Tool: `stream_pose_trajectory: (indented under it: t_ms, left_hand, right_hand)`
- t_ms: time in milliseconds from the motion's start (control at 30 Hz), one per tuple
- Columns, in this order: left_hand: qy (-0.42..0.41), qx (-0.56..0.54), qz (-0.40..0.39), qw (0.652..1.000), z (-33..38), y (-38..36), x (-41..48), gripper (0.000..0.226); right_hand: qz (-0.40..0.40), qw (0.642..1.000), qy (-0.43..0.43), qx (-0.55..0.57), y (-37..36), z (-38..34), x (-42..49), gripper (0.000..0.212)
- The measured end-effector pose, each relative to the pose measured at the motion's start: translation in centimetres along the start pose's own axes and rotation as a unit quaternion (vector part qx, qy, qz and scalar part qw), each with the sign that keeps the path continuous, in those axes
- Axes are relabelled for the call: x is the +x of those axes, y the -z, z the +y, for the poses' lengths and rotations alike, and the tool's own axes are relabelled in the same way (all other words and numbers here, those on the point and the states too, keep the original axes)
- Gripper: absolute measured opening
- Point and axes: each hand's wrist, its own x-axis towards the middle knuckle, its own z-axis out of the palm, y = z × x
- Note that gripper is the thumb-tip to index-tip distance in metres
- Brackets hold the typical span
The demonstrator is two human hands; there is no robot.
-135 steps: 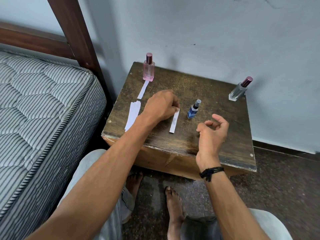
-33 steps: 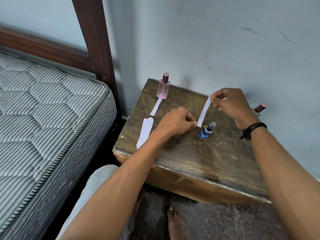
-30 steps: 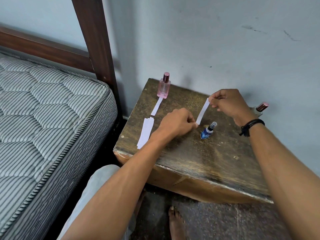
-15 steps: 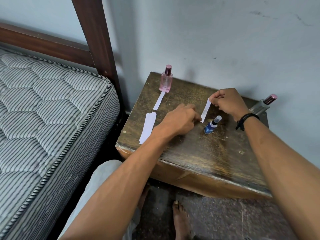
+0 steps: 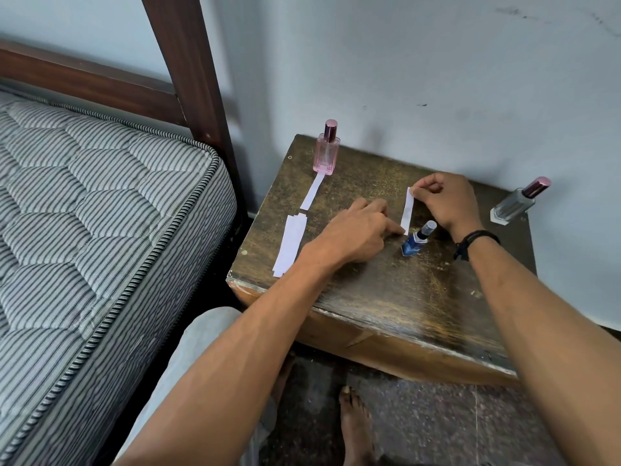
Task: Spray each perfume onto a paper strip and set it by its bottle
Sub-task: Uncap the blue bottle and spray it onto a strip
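Worktop [image 5: 403, 290] by bed [image 5: 100, 213]. Left hand [image 5: 356, 235], right hand [image 5: 447, 201] pinch paper strip [image 5: 407, 210] ends; blue bottle [image 5: 415, 242] just beside fingers [image 5: 396, 230]. Other strip [image 5: 312, 191] lies by pink bottle [image 5: 326, 153]. Grey bottle [image 5: 514, 205], far right, not done.

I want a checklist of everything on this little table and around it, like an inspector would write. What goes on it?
Surface: dark, scratched wooden table, worn along the front edge.
Job's things: pink bottle upright at the back left, one strip lying just in front of it; blue bottle mid-table; grey bottle at the back right, no strip by it; held strip stretched beside the blue bottle; spare strips stacked near the left edge.
Clutter: nothing seen.
Hands: left hand pinches the held strip's lower end, right hand its upper end.
Cables: nothing seen.
Surroundings: striped mattress, wooden bedpost, pale wall, speckled floor.
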Motion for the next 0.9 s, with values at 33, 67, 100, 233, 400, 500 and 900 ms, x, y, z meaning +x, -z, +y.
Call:
stream_pose_trajectory:
  t_ms: [33,67,100,233,400,500,900]
  left_hand:
    - [0.001,0.000,0.001,1.000,0.0,0.0,0.0,0.043]
    - [0.001,-0.001,0.000,1.000,0.0,-0.1,0.0,0.043]
    - [0.001,-0.001,0.001,1.000,0.0,-0.1,0.0,0.043]
    - [-0.001,-0.005,0.008,1.000,-0.1,-0.2,0.1,0.043]
    - [-0.003,-0.021,0.020,1.000,-0.2,-0.3,0.2,0.039]
    - [-0.001,-0.045,0.021,0.999,-0.3,-0.2,0.2,0.037]
    - [0.031,-0.104,0.036,0.993,-0.6,0.3,0.5,0.031]
  right_hand:
    - [0.005,1.000,0.003,0.003,-0.1,0.1,-0.1,0.005]
    - [0.008,1.000,0.006,0.006,-0.1,0.1,-0.1,0.006]
    - [0.009,1.000,0.005,0.008,-0.1,0.1,-0.1,0.006]
    - [0.007,1.000,0.000,-0.002,0.0,-0.1,-0.3,0.005]
    - [0.013,1.000,-0.005,0.009,-0.1,-0.1,-0.4,0.004]
    - [0.017,0.998,-0.023,0.061,-0.1,-0.1,-0.4,0.006]
    - [0.020,0.973,-0.100,0.206,3.1,0.6,-9.0,0.030]
